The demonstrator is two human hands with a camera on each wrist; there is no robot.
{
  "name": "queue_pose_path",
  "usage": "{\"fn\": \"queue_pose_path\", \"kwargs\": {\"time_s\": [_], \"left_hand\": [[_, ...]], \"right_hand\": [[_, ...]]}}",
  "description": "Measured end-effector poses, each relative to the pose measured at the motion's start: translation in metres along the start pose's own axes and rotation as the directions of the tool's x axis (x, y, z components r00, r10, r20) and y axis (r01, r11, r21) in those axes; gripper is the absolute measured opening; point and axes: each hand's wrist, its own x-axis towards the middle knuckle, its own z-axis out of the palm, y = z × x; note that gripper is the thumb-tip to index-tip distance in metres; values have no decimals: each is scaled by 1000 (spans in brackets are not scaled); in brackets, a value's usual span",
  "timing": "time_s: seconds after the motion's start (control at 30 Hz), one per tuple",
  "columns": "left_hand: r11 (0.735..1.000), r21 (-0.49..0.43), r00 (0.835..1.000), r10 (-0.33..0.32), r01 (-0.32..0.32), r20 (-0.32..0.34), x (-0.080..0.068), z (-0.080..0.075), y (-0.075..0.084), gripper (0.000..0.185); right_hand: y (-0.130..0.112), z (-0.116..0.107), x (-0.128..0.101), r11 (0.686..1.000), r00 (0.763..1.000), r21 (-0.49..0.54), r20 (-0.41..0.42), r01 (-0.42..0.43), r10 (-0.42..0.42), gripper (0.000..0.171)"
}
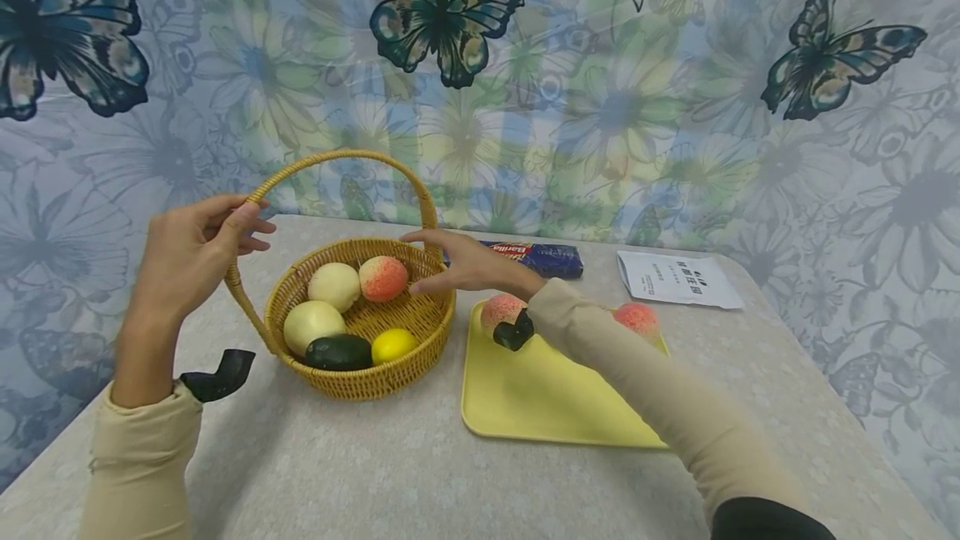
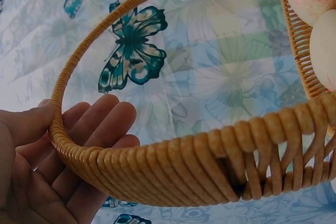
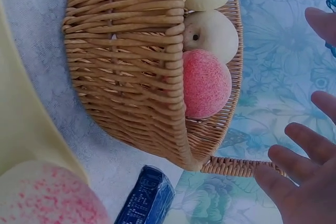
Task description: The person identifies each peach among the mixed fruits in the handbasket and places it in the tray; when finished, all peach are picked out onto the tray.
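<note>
The left hand (image 1: 187, 261) is pinching the handle (image 1: 341, 154) of the wicker basket (image 1: 375, 384) on its near left side. The right hand (image 1: 474, 263), fingers apart, is hanging by the handle's far right end. The basket is sitting on the counter (image 1: 337, 473) between them.

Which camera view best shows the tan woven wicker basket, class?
The head view: nearly the whole tan woven wicker basket appears, inside and arched woven handle included. The left wrist view shows mainly the handle, close up; the right wrist view, mostly one side and a little handle.
</note>
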Motion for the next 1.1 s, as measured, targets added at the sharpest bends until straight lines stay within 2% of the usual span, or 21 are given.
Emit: {"fn": "queue_pose_path", "kwargs": {"time_s": [0.47,0.63,1.1], "left_hand": [[1000,-3,1000,4,-4,-5,3,-1,-1,37],[1000,-9,1000,15,-15,-5,4,-1,-2,37],[1000,-8,1000,7,-7,6,8,-1,-2,40]], "right_hand": [[-6,4,26,1000,999,21,54,-4,3,74],[-8,7,33,999,999,43,52,-16,13,72],[-7,13,61,999,998,-1,42,-40,40,65]]}}
